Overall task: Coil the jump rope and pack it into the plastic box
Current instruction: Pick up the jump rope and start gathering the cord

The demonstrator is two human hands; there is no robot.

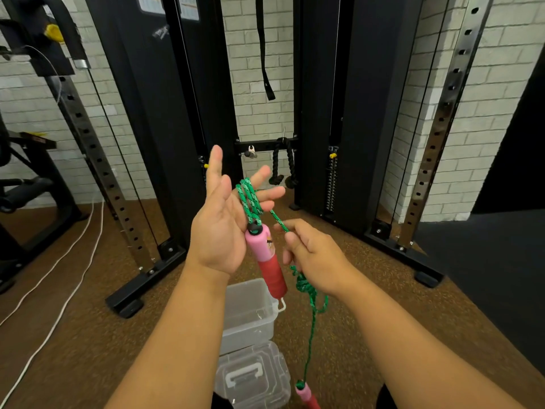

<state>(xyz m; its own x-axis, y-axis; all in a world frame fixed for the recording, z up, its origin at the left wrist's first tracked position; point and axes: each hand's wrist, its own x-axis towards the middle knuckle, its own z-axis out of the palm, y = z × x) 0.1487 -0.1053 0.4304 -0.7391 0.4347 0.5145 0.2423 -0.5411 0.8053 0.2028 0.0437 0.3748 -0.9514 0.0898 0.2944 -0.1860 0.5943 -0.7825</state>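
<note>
The coiling step was in hand. The left hand (219, 228) was spread, palm up, fingers fanned toward twelve o'clock, with several turns of green rope (250, 202) wound round its fingers. One pink-and-red handle (267, 261) hung from those turns at the hand's four o'clock, resting against the heel of the palm rather than gripped. The right hand (314, 255) sat at three o'clock of the handle, thumb and forefinger pinching the rope strand that ran up to the coil. Below that hand the rope bunched into a loose tangle (303, 286), then dropped toward six o'clock to the second handle (306, 394) near the frame's bottom edge.

By my reading, a good length was not yet wound. The next move called for carrying the pinched strand over the spread fingers again, and the tangle would likely need shaking out first so it did not snag.

The box (250, 312) stood open and empty on the floor directly beneath the hands, its lid (253, 376) lying just at its six o'clock. The floor (88, 335) was brown speckled matting. A black cable machine (153, 98) filled the twelve o'clock side against a white brick wall (250, 54), and a white cord (59, 305) trailed across the floor at nine o'clock.
</note>
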